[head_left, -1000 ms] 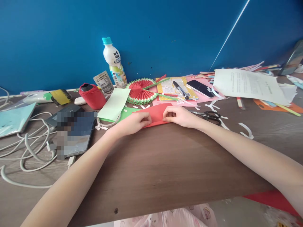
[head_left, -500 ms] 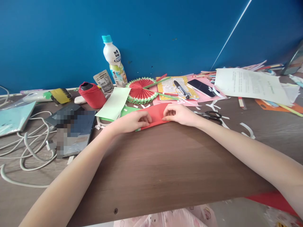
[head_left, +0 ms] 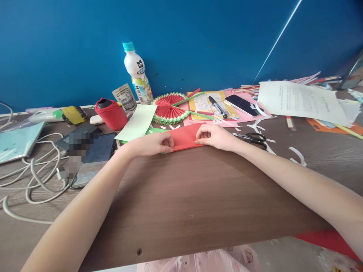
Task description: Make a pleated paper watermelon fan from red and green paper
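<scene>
A red sheet of paper (head_left: 184,136) lies on the wooden table, its near edge folded into a narrow strip. My left hand (head_left: 153,144) pinches the left end of that folded edge between thumb and fingers. On the right part of the same edge, my right hand (head_left: 214,136) presses with curled fingers and thumb together. A bit of green shows under the paper's left end. Just behind it stands a pleated red and green paper fan (head_left: 169,108). Black-handled scissors (head_left: 252,138) lie beside my right wrist, partly hidden by it.
A drink bottle (head_left: 138,75) stands against the blue wall. Pale green paper (head_left: 136,122), a marker (head_left: 217,107), a phone (head_left: 244,104) and a printed sheet (head_left: 300,102) lie along the back. Cables (head_left: 31,177) and a dark tablet-like device (head_left: 95,166) are at left; paper scraps lie around the scissors.
My left hand has slid a little to the left along the folded edge, uncovering more of the red paper. My right hand has stayed in place.
</scene>
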A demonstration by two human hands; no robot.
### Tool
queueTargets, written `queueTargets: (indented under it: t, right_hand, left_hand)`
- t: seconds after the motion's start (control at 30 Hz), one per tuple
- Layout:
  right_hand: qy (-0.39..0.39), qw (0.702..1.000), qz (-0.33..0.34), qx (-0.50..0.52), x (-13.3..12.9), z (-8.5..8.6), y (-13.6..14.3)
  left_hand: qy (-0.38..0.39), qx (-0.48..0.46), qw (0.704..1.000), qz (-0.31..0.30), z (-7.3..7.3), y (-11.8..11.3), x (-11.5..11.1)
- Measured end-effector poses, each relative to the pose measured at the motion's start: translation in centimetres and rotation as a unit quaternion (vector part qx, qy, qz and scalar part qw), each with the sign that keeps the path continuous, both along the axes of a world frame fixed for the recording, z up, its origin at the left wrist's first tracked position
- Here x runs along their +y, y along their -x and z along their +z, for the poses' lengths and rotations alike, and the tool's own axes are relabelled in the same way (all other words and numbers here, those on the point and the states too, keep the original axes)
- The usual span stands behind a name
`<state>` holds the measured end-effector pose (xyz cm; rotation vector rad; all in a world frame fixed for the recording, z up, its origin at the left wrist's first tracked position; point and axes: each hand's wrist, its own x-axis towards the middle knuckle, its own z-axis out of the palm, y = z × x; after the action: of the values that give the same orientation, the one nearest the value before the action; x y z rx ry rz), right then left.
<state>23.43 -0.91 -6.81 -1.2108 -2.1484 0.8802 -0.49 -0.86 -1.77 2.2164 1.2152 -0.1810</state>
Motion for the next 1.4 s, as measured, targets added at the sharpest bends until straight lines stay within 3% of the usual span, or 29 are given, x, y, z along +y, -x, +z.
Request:
queueTargets:
  t: [0.2, 1.4]
  right_hand:
    - [0.004, 1.000, -0.003, 0.005, -0.08, -0.08, -0.02]
    - [-0.010, 1.000, -0.014, 0.002, 0.00, -0.38, -0.08]
  left_hand:
    - [0.027, -0.022, 0.999, -0.016, -0.09, 0.73, 0.63]
    - [0.022, 0.005, 1.000, -0.009, -0.37, 0.57, 0.60]
